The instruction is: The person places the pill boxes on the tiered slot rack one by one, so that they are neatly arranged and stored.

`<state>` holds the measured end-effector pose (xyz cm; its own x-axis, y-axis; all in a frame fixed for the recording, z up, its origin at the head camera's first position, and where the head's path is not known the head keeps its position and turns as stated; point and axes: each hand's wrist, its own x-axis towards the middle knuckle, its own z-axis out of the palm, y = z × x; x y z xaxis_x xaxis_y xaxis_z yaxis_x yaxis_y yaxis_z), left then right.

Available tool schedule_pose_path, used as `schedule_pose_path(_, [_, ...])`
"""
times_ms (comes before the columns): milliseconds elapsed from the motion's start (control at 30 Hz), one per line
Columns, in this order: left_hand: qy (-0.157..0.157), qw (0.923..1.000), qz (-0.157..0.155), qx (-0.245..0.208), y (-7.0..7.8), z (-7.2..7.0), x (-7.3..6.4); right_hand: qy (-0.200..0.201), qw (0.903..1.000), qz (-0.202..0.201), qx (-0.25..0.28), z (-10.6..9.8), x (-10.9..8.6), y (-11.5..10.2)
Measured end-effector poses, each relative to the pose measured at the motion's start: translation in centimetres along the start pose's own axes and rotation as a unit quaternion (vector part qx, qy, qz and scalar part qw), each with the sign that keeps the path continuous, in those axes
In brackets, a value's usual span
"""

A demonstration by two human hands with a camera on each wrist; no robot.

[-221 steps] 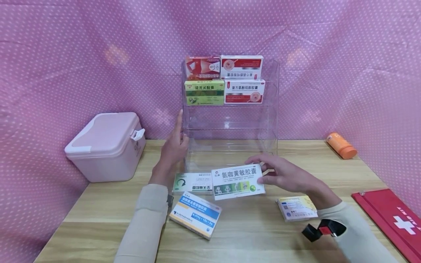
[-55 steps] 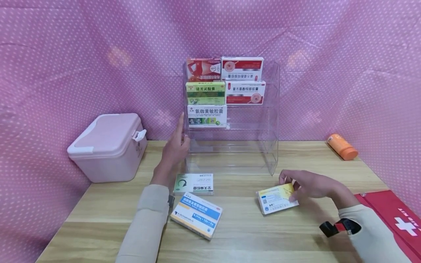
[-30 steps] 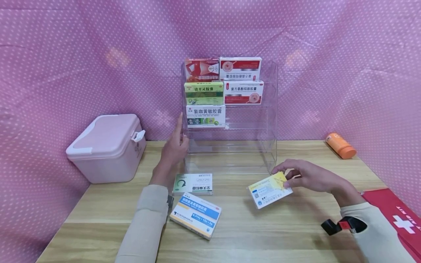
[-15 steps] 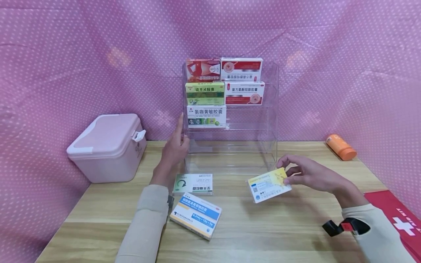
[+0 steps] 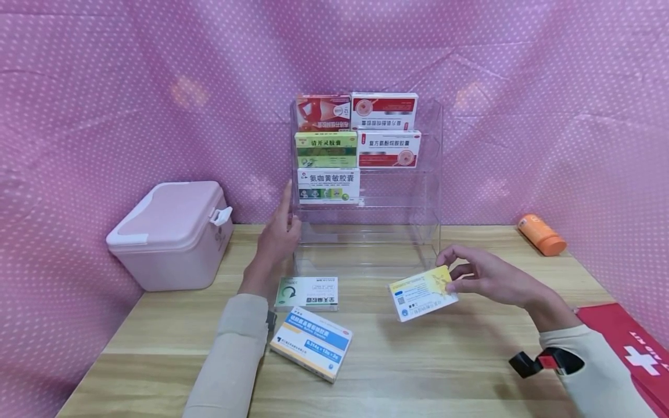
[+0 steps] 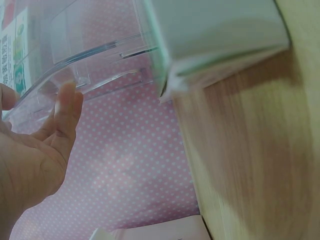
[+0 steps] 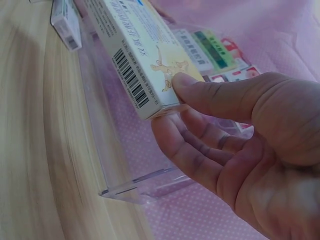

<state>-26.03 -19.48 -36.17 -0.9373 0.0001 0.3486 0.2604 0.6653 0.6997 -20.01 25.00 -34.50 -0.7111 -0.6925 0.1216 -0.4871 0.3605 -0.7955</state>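
With the middle of my head view as the dial, a pink case (image 5: 162,255) sits towards nine. Between eight and nine, my left hand (image 5: 279,235) grasps nothing; its index finger lies straight along the clear rack's (image 5: 362,237) left side, I judge to steady it. The rack runs from centre up to twelve, its stepped tiers leaving the fronts of five standing boxes readable. The green-and-white box (image 5: 307,293) lies near seven, the blue-and-white box (image 5: 312,343) just past six. Near four, my right hand (image 5: 483,276) pinches the yellow-and-white box (image 5: 420,295) by its right end, raised and tilted off the table, probably to leave the far end free.

I can't see all my left fingers behind the clear panel; in that wrist view a near box end blurs. The right fingers beneath the held box are partly covered. The red pouch (image 5: 622,348) runs off-frame around four.
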Motion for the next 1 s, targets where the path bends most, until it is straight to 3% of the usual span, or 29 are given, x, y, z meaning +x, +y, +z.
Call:
schedule_pose_path(267, [0.002, 1.0, 0.001, -0.001, 0.0, 0.1, 0.0, 0.039, 0.9989, 0.024, 0.015, 0.4, 0.3, -0.8])
schedule_pose_path(533, [0.0, 1.0, 0.002, -0.001, 0.1, -0.1, -0.1, 0.123, 0.9921, -0.006, 0.027, 0.8, 1.0, -1.1])
schedule_pose_path(733, [0.002, 1.0, 0.009, 0.003, 0.1, -0.3, -0.1, 0.206, 0.9781, -0.019, 0.024, 1.2, 1.7, -1.4])
schedule_pose_path(1000, [0.002, 1.0, 0.003, 0.006, 0.0, 0.0, -0.1, 0.303, 0.9512, -0.044, 0.04, 1.2, 1.9, -1.2])
